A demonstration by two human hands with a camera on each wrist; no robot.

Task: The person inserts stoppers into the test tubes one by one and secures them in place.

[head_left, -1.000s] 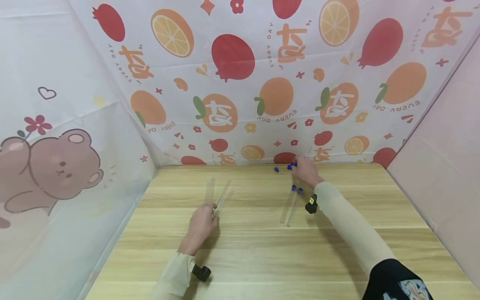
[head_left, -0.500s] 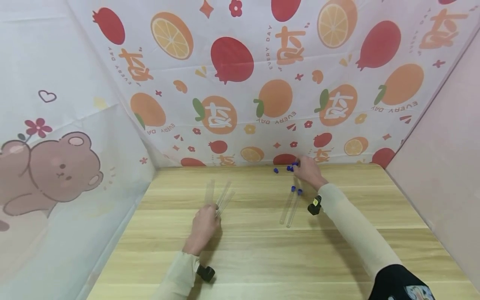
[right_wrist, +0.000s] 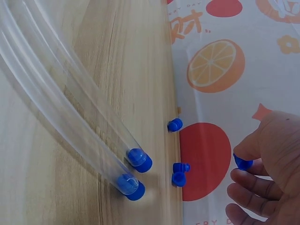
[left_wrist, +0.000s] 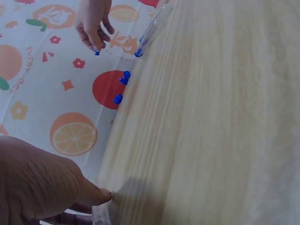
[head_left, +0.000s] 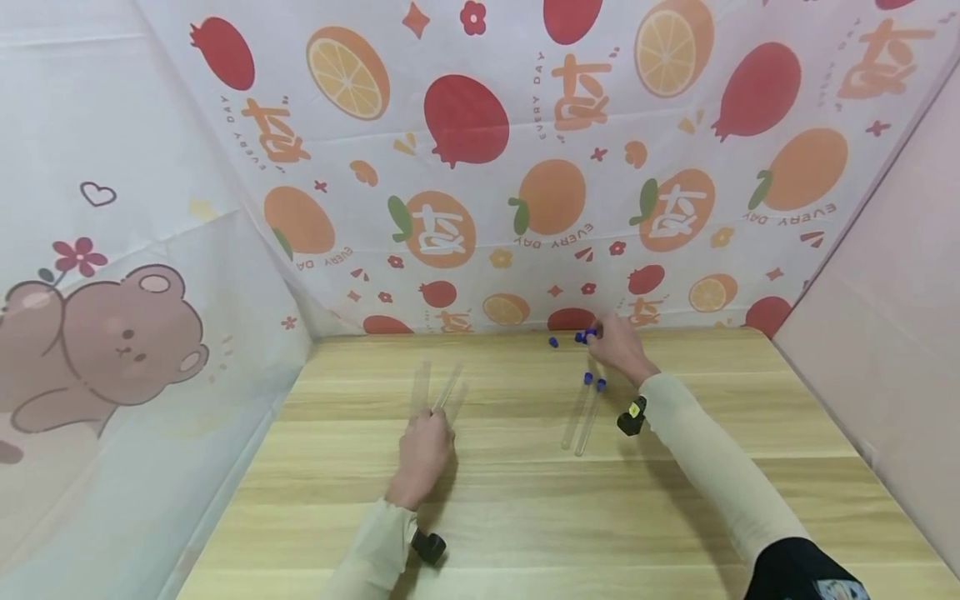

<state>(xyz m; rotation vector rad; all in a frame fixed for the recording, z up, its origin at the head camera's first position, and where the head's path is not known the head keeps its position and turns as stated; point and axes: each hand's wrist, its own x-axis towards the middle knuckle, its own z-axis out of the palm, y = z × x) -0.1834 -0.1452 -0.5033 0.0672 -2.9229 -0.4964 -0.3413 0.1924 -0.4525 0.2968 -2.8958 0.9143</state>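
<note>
My left hand (head_left: 426,450) is low over the table's left part, its thumb and fingers pinching the near end of a clear test tube (head_left: 447,386). Another clear tube (head_left: 420,387) lies just left of it. In the left wrist view, the thumb tip (left_wrist: 104,196) presses at the tube's end (left_wrist: 101,214). At the back, my right hand (head_left: 618,344) pinches a small blue cap (right_wrist: 243,162) between thumb and forefinger, raised off the table in the right wrist view. Two tubes with blue caps fitted, one nearer (right_wrist: 70,122), lie beside the right hand.
Loose blue caps lie at the table's back edge: one alone (right_wrist: 175,124) and two close together (right_wrist: 178,178). A fruit-print cloth (head_left: 465,208) hangs right behind that edge. Pale sheets (head_left: 900,333) close off both sides of the wooden table (head_left: 517,508).
My left hand has shifted a little to the right and forward over the tubes, closing on one. The right hand has barely moved, edging slightly right with its cap.
</note>
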